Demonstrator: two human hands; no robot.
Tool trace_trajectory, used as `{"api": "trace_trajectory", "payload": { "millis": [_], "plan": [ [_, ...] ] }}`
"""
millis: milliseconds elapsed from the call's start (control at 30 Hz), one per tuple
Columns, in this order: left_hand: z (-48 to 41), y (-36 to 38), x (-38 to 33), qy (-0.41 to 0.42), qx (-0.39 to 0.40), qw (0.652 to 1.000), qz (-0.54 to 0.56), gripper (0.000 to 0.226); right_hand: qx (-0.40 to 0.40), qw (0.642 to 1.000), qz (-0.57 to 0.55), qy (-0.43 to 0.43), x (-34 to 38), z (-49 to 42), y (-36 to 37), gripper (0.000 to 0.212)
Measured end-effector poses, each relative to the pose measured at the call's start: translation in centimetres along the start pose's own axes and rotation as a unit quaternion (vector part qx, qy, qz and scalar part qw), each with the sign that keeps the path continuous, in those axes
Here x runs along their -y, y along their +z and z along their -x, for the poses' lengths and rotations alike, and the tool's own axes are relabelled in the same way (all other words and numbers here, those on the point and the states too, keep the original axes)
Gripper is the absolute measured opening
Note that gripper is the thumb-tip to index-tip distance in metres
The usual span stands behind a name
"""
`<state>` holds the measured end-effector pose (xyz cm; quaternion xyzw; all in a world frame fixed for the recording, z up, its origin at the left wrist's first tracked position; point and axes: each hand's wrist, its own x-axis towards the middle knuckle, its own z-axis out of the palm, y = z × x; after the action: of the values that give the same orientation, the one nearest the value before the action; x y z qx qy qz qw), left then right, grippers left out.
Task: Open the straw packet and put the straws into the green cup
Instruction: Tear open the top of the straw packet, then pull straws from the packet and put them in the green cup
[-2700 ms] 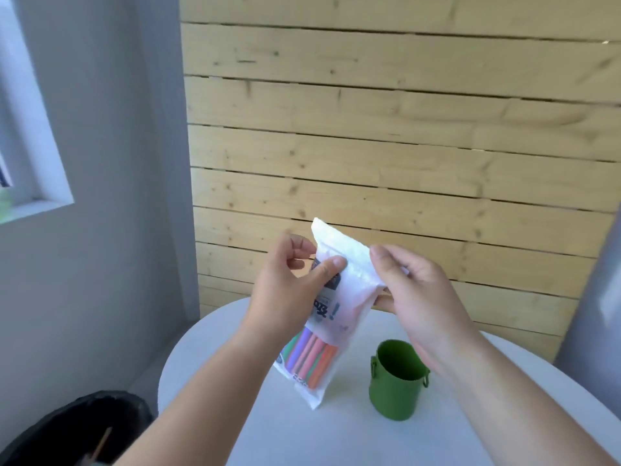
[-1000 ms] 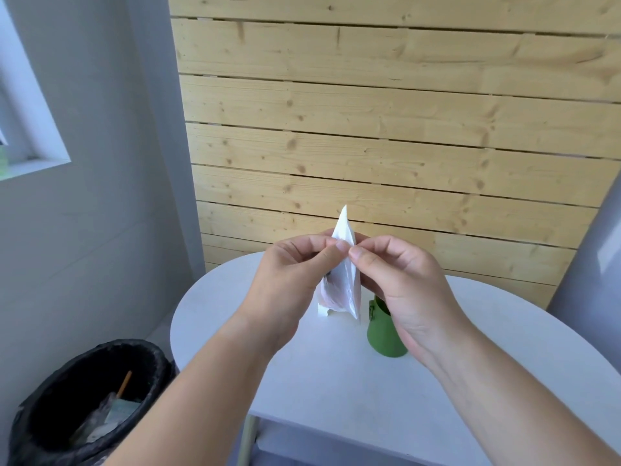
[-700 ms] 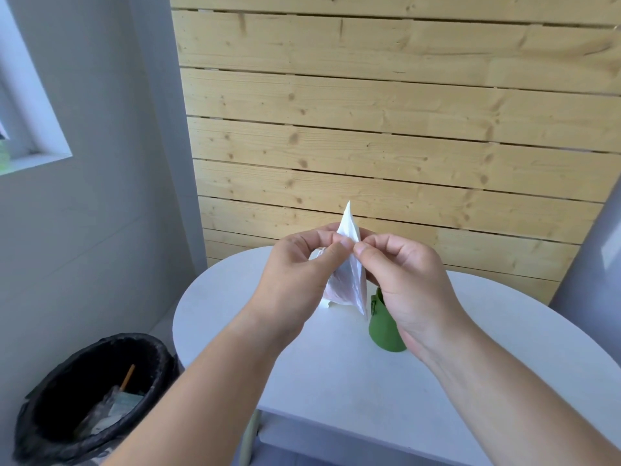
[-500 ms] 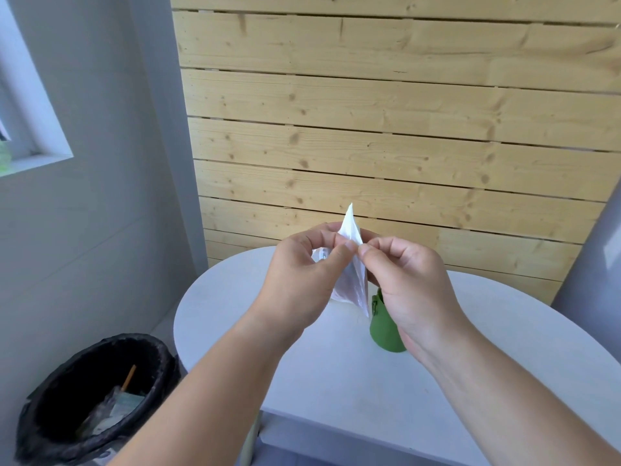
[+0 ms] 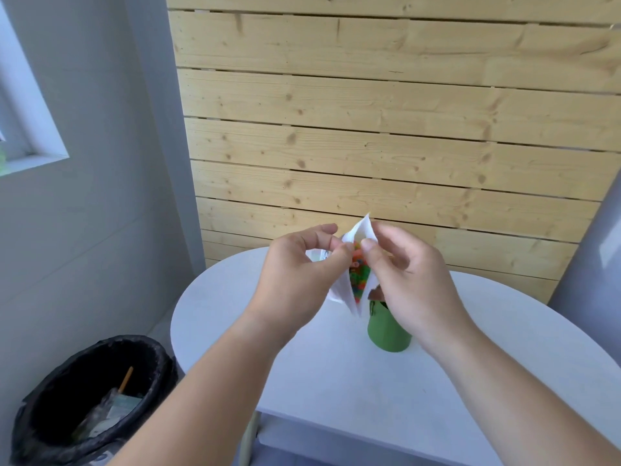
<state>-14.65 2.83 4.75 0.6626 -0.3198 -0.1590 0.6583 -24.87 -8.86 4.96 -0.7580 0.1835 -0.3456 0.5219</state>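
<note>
I hold the white straw packet (image 5: 346, 290) in the air above the table, its mouth facing me. My left hand (image 5: 295, 280) pinches the left lip and my right hand (image 5: 406, 280) pinches the right lip, and the mouth gapes between them. The ends of several coloured straws (image 5: 358, 274) show inside the opening. The green cup (image 5: 386, 331) stands upright on the white table (image 5: 336, 371), just below and behind my right hand, which hides its rim.
A black bin (image 5: 90, 398) with rubbish in it stands on the floor at the lower left. A wooden plank wall (image 5: 386, 136) rises behind the table, and a grey wall with a window sill (image 5: 30, 163) is on the left.
The two lips of the packet, pressed together edge-on half a second ago, have been pulled apart. The straw ends now show inside. My hands have moved slightly apart.
</note>
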Motion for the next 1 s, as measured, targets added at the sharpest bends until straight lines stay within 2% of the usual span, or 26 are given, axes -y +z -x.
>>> {"api": "trace_trajectory", "payload": {
  "millis": [67,133,233,300,367,400,500,533,567,600,633,700,767,900,933,967,1000],
  "plan": [
    [0.1,0.1,0.0,-0.003,-0.002,1.0,0.003,0.018,0.008,1.0,-0.001,0.019,0.1,-0.1,-0.3,0.03],
    [0.1,0.3,0.0,-0.012,-0.017,1.0,0.013,0.02,0.007,1.0,-0.002,0.027,0.1,-0.2,-0.3,0.028],
    [-0.1,0.5,0.3,-0.021,-0.056,0.997,0.05,0.017,-0.021,0.998,-0.043,0.042,0.3,-0.1,-0.2,0.031],
    [-0.1,0.5,0.5,-0.05,-0.074,0.994,0.064,0.041,-0.048,0.993,-0.089,0.066,0.4,-0.3,-0.3,0.032],
    [0.0,0.6,0.4,-0.118,-0.069,0.987,0.083,0.066,-0.068,0.982,-0.148,0.092,0.7,-0.7,-0.6,0.032],
    [0.1,0.6,0.3,-0.151,-0.064,0.982,0.094,0.071,-0.072,0.976,-0.18,0.103,0.9,-0.7,-0.7,0.032],
    [0.1,0.7,0.1,-0.216,-0.045,0.969,0.115,0.044,-0.07,0.951,-0.276,0.119,1.3,-0.8,-1.0,0.034],
    [0.1,0.8,0.1,-0.237,-0.047,0.962,0.127,0.042,-0.065,0.944,-0.3,0.122,1.4,-0.8,-1.0,0.032],
    [0.1,0.9,0.4,-0.257,-0.044,0.954,0.144,0.049,-0.06,0.936,-0.323,0.125,1.4,-0.8,-1.0,0.03],
    [0.0,0.9,0.8,-0.271,-0.034,0.945,0.178,0.069,-0.054,0.928,-0.347,0.127,1.5,-0.8,-1.0,0.028],
    [-0.2,0.9,1.3,-0.28,-0.018,0.93,0.236,0.092,-0.047,0.918,-0.372,0.131,1.6,-0.8,-0.9,0.028],
    [-0.4,1.3,2.0,-0.262,0.031,0.882,0.389,0.11,-0.033,0.894,-0.42,0.15,1.5,-0.7,-0.7,0.028],
    [-0.4,1.7,2.4,-0.223,0.065,0.838,0.494,0.108,-0.004,0.867,-0.463,0.185,1.5,-0.5,-0.5,0.029],
    [-0.8,2.0,2.4,-0.115,0.008,0.812,0.572,0.102,0.055,0.817,-0.512,0.259,1.2,0.4,0.3,0.034],
    [-1.0,1.9,2.1,-0.105,-0.021,0.812,0.573,0.099,0.059,0.813,-0.512,0.272,1.0,0.5,0.3,0.034],
    [-1.2,1.7,2.0,-0.104,-0.053,0.825,0.554,0.085,0.06,0.81,-0.509,0.285,0.8,0.6,0.3,0.034],
    [-1.5,1.6,1.9,-0.102,-0.071,0.843,0.524,0.062,0.059,0.811,-0.501,0.295,0.5,0.6,0.2,0.034]
  ]
}}
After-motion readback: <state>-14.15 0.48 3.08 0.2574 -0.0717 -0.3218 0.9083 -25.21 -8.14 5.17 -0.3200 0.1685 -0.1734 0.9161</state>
